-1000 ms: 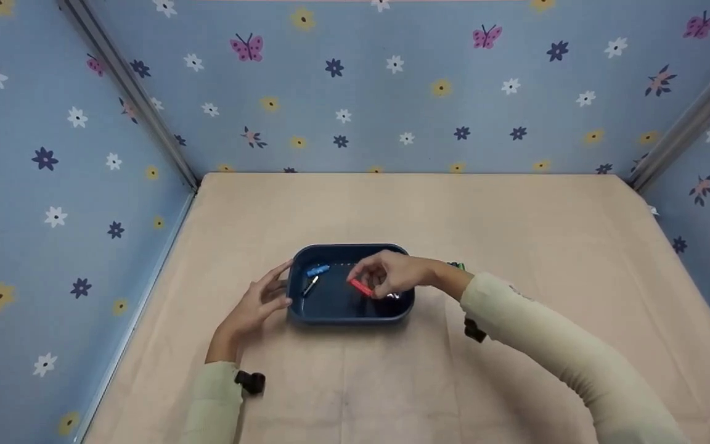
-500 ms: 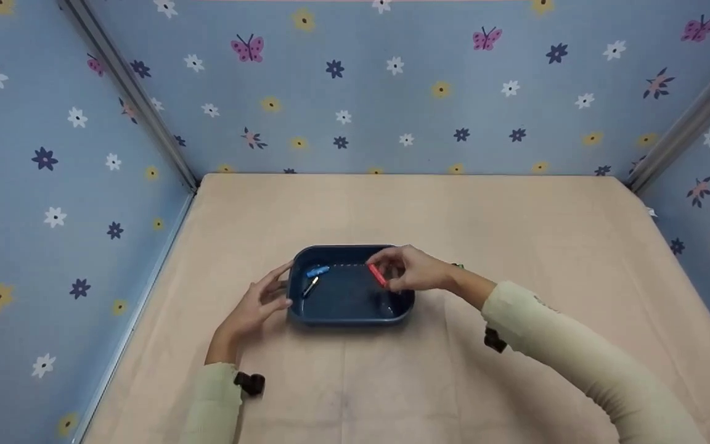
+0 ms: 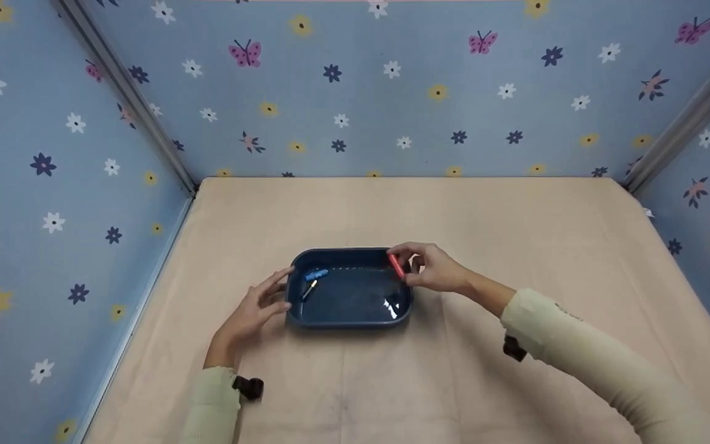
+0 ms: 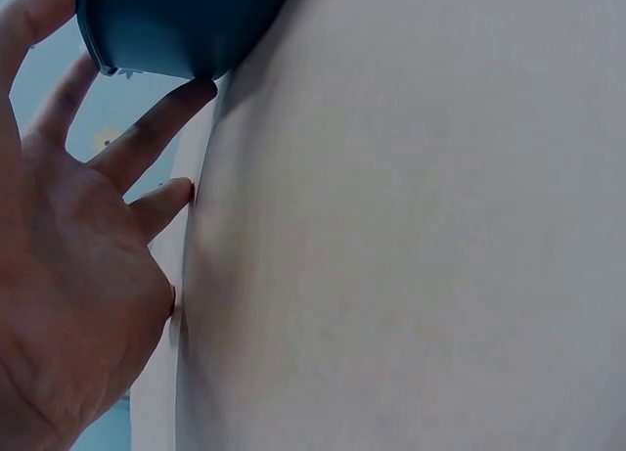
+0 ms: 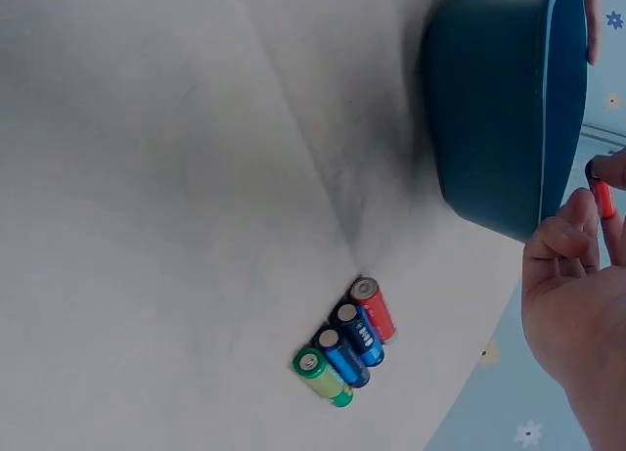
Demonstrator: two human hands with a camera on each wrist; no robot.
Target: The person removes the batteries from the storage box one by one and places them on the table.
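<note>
My right hand (image 3: pixel 440 269) pinches a red battery (image 3: pixel 395 266) between thumb and fingers, over the right rim of a dark blue plastic basin (image 3: pixel 346 325). The right wrist view has the red battery (image 5: pixel 603 197) beside the basin's edge. Fingers spread, my left hand (image 3: pixel 250 313) rests against the basin's left side; in the left wrist view its extended fingers touch the basin wall (image 4: pixel 171 30). Inside the basin, toward the left, lie a light blue battery (image 3: pixel 316 275) and a dark battery with a gold-coloured end (image 3: pixel 309 290).
In the right wrist view, a row of batteries lies on the cloth-covered table beside the basin: a red one (image 5: pixel 376 312), dark blue ones (image 5: pixel 344 358) and a green one (image 5: pixel 323 377). The right hand hides this row in the head view. Flower-patterned walls (image 3: pixel 367 92) enclose the table.
The right hand has moved right with the red battery, from over the basin's middle to its right rim, and the battery has turned more upright. The left hand stays on the basin.
</note>
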